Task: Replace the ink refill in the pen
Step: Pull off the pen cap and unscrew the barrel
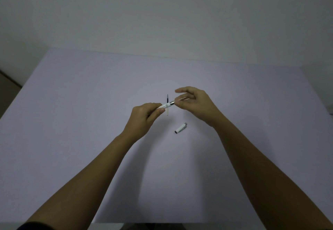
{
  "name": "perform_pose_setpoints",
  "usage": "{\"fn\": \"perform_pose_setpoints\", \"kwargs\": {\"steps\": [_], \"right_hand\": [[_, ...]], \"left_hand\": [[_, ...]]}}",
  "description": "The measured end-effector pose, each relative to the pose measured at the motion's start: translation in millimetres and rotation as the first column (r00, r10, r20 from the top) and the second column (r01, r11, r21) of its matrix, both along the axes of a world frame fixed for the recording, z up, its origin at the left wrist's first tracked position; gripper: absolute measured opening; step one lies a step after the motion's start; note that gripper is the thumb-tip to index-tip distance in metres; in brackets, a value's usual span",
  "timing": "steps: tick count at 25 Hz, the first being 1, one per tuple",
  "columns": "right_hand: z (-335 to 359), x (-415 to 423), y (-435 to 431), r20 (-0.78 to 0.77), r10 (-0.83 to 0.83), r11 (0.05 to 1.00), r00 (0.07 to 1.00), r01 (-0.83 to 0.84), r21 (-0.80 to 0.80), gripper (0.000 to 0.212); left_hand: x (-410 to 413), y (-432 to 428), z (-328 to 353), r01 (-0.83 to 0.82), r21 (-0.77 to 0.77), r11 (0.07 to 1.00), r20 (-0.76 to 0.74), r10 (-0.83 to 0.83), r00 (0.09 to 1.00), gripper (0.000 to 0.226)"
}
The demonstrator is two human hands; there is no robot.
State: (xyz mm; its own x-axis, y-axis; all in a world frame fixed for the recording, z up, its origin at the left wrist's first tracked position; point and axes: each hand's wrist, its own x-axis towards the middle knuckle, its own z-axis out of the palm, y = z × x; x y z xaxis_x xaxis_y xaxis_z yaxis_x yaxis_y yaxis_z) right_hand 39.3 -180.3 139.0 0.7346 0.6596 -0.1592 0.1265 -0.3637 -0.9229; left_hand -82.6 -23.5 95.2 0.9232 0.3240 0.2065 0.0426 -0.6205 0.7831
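My left hand [144, 117] grips the white pen barrel [166, 105], which points up and right and ends in a silver collar. My right hand [195, 103] pinches the pen's front section [183, 99] right at that collar, with the index finger raised. A thin refill [167, 103] with a dark upper end lies on the table behind the barrel, partly hidden by it. The white pen cap [180, 128] with a silver clip lies on the table below my right hand.
The work surface is a pale lavender table [90, 121] against a plain wall. Its left edge drops off toward a brown floor [9, 89]. A dark sleeve edge [36, 227] shows at the bottom left.
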Motion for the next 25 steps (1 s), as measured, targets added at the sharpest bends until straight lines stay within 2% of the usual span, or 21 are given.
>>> {"fn": "perform_pose_setpoints", "kwargs": {"steps": [2, 5, 8, 11, 14, 17, 19, 22, 25], "right_hand": [[-3.8, 0.5, 1.9, 0.0, -0.071, 0.997, 0.997, 0.071, -0.023, 0.017], [-7.4, 0.8, 2.6, -0.08, -0.089, 0.993, 0.993, 0.095, 0.068, 0.006], [-6.4, 1.6, 1.4, -0.186, -0.076, 0.969, 0.98, 0.116, 0.216, 0.024], [-7.8, 1.0, 0.3, -0.274, -0.041, 0.946, 0.961, 0.126, 0.3, 0.038], [-10.3, -0.9, -0.2, -0.282, -0.051, 0.951, 0.958, 0.133, 0.279, 0.037], [-13.0, -6.4, 2.2, -0.28, -0.097, 0.961, 0.955, 0.163, 0.225, 0.013], [-13.6, -9.7, 3.2, -0.297, -0.127, 0.951, 0.947, 0.201, 0.236, 0.006], [-9.5, -10.8, 4.1, -0.245, -0.15, 0.96, 0.958, 0.2, 0.195, 0.02], [-8.3, -9.2, 2.7, -0.179, -0.173, 0.966, 0.968, 0.203, 0.16, 0.015]], "left_hand": [[-0.1, -2.1, -0.7, -0.004, -0.018, 1.0, -0.002, 0.004, 1.0, 0.015], [-1.1, -5.7, -1.0, -0.011, -0.059, 0.998, -0.001, 0.011, 1.0, 0.014], [-0.6, -7.0, -0.4, -0.02, -0.099, 0.995, -0.025, 0.017, 1.0, 0.015], [0.8, -11.5, 0.8, -0.026, -0.031, 0.999, -0.026, 0.025, 0.999, 0.021], [2.8, -17.4, 3.2, -0.017, 0.06, 0.998, 0.028, 0.015, 0.999, 0.023], [4.1, -27.6, 4.6, -0.021, 0.123, 0.992, 0.05, 0.015, 0.999, 0.02], [5.7, -33.0, 4.7, -0.066, 0.085, 0.994, 0.057, 0.061, 0.997, 0.02], [7.2, -36.4, 4.1, -0.119, 0.0, 0.993, 0.042, 0.119, 0.992, 0.018], [7.7, -36.0, 2.3, -0.129, -0.058, 0.99, 0.032, 0.131, 0.991, 0.017]]}}
